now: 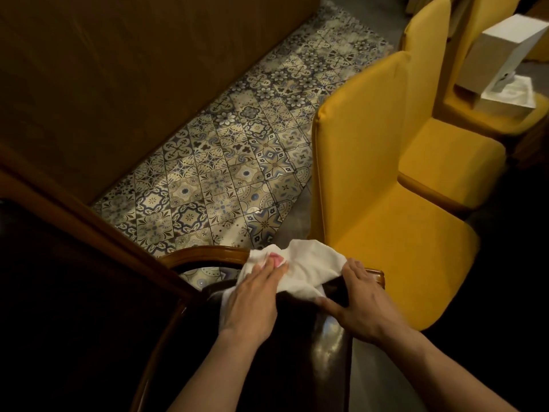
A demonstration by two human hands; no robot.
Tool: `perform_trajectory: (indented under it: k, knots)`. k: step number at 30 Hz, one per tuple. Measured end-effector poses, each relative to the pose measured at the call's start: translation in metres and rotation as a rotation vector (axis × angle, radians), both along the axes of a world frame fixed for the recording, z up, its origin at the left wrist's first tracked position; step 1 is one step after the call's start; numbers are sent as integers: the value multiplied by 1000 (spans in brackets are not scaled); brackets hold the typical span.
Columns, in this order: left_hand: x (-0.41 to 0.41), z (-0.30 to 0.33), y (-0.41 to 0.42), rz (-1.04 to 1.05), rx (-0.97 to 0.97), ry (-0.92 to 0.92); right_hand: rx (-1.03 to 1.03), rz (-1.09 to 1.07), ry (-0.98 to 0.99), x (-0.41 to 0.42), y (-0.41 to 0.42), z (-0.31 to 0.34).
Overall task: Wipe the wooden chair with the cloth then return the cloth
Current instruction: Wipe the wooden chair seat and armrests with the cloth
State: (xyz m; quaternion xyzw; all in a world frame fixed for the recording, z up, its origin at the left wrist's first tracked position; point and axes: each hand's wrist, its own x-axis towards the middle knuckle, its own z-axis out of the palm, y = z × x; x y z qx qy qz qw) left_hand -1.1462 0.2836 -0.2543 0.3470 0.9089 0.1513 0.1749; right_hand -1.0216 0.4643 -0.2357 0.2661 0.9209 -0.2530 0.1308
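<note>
Head view: a crumpled white cloth [300, 269] with a pink mark lies draped over the curved top rail of the glossy dark-brown wooden chair [205, 252]. The left hand [252, 301] presses flat on the cloth's left part, fingers extended. The right hand [359, 301] curls its fingers over the cloth's right edge on the rail, thumb spread along the dark backrest. Just beside stand mustard-yellow upholstered chairs [386, 203]; one carries a white box [502, 55]. Ornate patterned floor tiles [237, 162] lie beyond.

White cloth [309, 263] w/ pink patch, yellow chair [371, 173], blue-grey patterned tiles [237, 162].
</note>
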Motion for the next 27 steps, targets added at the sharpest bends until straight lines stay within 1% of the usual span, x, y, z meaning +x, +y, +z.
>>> perform_trajectory:
  k: [2, 6, 7, 9, 11, 12, 14, 17, 22, 27]
  knots:
    - [8, 14, 2, -35, -40, -21, 21, -46, 47, 4, -3, 10]
    - [21, 40, 5, -162, -165, -36, 129, -45, 116, 11, -4, 40]
    - [23, 47, 6, -189, -183, -44, 154, -11, 132, 13, -5, 47]
    - [25, 63, 7, -218, -180, -65, 178, 125, 159, 18, -9, 62]
    - [26, 81, 8, -246, -159, -99, 185, 270, 141, 23, -16, 74]
    - [25, 91, 9, -261, -153, -120, 192, 306, 132, 26, -19, 79]
    - [22, 110, 10, -268, -136, -157, 206, 287, 170, 29, -26, 87]
    - [18, 141, 11, -259, -88, -162, 185, 207, 319, 31, -31, 108]
    - [10, 184, 0, -227, -6, -136, 247, 171, 302, 25, -27, 155]
    - [4, 221, -16, -168, 58, 7, 268, 170, 320, 19, -24, 202]
